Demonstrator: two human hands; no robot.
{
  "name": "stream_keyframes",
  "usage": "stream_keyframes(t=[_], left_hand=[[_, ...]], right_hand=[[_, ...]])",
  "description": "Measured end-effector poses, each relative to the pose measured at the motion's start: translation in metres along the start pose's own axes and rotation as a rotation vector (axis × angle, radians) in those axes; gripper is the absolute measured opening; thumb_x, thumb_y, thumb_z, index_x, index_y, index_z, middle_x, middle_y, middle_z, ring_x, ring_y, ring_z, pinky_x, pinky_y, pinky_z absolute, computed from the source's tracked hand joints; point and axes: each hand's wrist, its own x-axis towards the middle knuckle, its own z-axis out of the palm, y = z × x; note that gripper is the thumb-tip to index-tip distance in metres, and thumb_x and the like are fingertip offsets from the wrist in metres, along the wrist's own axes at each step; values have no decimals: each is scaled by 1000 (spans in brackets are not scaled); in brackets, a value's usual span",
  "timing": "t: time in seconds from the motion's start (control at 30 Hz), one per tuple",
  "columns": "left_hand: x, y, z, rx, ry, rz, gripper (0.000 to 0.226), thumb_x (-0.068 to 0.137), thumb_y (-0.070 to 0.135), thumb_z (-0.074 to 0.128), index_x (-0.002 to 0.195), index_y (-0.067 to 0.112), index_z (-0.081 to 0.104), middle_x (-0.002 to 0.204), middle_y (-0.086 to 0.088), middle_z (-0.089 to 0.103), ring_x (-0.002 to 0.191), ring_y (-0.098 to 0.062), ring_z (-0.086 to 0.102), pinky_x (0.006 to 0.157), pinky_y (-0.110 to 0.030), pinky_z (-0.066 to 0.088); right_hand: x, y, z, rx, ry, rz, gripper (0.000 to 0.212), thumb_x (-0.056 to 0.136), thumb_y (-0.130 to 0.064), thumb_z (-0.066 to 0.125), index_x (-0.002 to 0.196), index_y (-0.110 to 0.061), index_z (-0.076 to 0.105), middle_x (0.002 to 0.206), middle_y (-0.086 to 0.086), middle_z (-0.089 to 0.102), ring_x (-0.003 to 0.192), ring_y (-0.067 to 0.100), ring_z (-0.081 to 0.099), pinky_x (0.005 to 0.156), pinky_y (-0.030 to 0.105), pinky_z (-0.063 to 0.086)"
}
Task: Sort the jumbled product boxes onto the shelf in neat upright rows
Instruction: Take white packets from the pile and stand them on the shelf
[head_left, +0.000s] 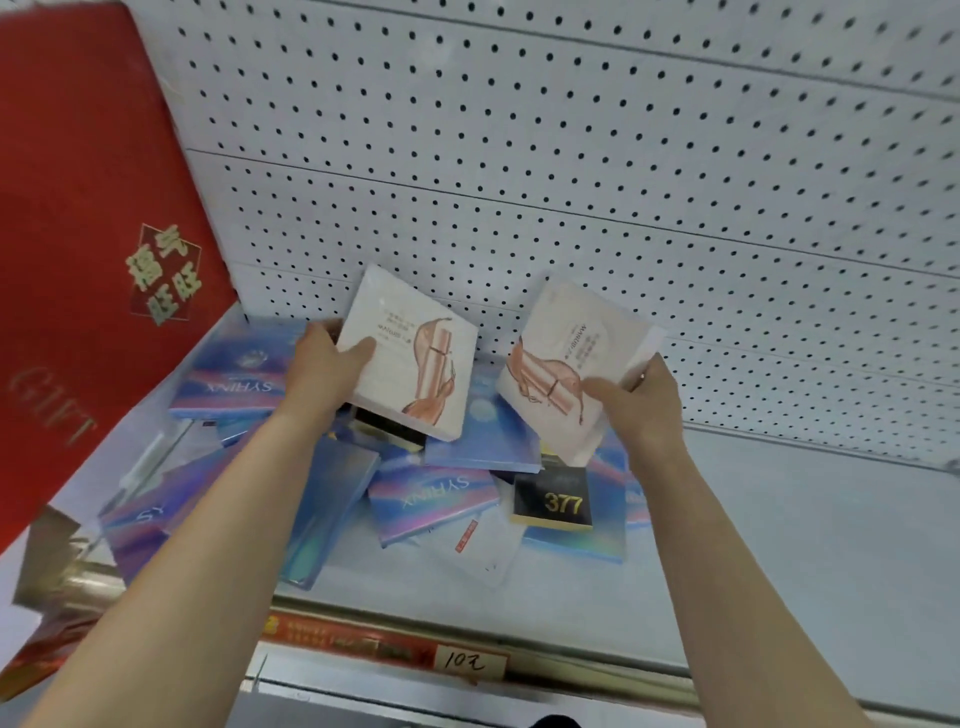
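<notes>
Red gift box (78, 260) cut off at left edge; small print on white boxes (410, 358) unreadable

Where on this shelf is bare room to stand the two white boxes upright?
Free: the shelf to the right of the jumble, bordered by the pegboard back and the front edge. Crowded: the middle and left, where blue boxes and the black 377 box lie jumbled up to the red gift box.

bright, even light; soft shadows | wide-angle bending at edges | left edge blurred
</notes>
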Motion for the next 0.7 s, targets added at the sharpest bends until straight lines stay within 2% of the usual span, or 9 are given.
stream_keyframes(t=[0.1, 0.17, 0.23, 0.3, 0.43, 0.5, 0.57, 0.63, 0.7], left_hand=[[-10, 7, -7, -129, 77, 76, 38, 89, 21, 65, 123, 17, 47, 106, 6, 58, 90, -13, 57, 75, -27, 45], [-16, 8, -8, -256, 62, 48, 35, 90, 21, 65, 118, 25, 44, 98, 12, 58, 85, -6, 59, 66, -22, 48], [-22, 7, -9, -325, 48, 34, 33, 90, 21, 65, 113, 28, 43, 97, 15, 58, 87, -5, 61, 63, -21, 49], [-27, 2, -8, -359, 46, 39, 31, 89, 18, 65, 113, 25, 46, 102, 9, 61, 91, -11, 62, 68, -22, 48], [-40, -9, -1, -365, -4, 16, 33, 92, 15, 62, 122, 19, 49, 117, 0, 61, 105, -18, 60, 82, -28, 50], [-45, -12, 0, -365, -22, 13, 36, 92, 14, 60, 127, 17, 51, 119, 0, 62, 106, -19, 61, 85, -33, 50], [-48, -14, 0, -366, -21, 12, 36, 93, 14, 60, 128, 17, 53, 118, 1, 63, 104, -18, 62, 81, -31, 50], [-51, -15, 0, -382, -9, 5, 37, 94, 17, 60, 130, 15, 53, 120, 0, 63, 103, -17, 62, 81, -30, 50], [-54, -16, 2, -406, 8, 8, 35, 94, 20, 60, 128, 14, 54, 120, -1, 64, 101, -16, 62, 80, -29, 51]], right_hand=[[3, -9, -13, -201, -8, -165, 35, 79, -22, 72, 101, -15, 46, 79, -6, 55, 69, 13, 53, 54, 26, 36], [6, -20, -19, -278, -40, -244, 38, 81, -25, 70, 110, -18, 48, 84, -4, 60, 70, 16, 57, 55, 25, 37], [10, -29, -22, -336, -105, -301, 39, 82, -29, 71, 116, -24, 53, 91, 0, 65, 77, 23, 60, 60, 28, 39], [10, -37, -18, -437, -204, -320, 46, 84, -34, 71, 128, -31, 54, 99, -2, 64, 88, 24, 60, 71, 29, 42], [8, -47, -14, -858, -407, -261, 81, 86, -46, 66, 152, -46, 20, 108, 1, 55, 96, 24, 56, 86, 37, 48], [9, -49, -24, -906, -464, -187, 99, 82, -34, 72, 153, -49, 6, 110, 4, 52, 97, 26, 56, 88, 39, 50], [8, -49, -36, -912, -504, -128, 108, 79, -17, 72, 152, -52, 1, 110, 5, 58, 95, 25, 58, 81, 37, 51], [3, -44, -43, -813, -481, -77, 110, 76, -9, 75, 153, -49, 7, 108, 1, 61, 92, 23, 60, 75, 33, 48], [-3, -31, -44, -644, -334, -37, 95, 72, -14, 81, 150, -32, 31, 111, 2, 62, 96, 24, 61, 79, 32, 48]])
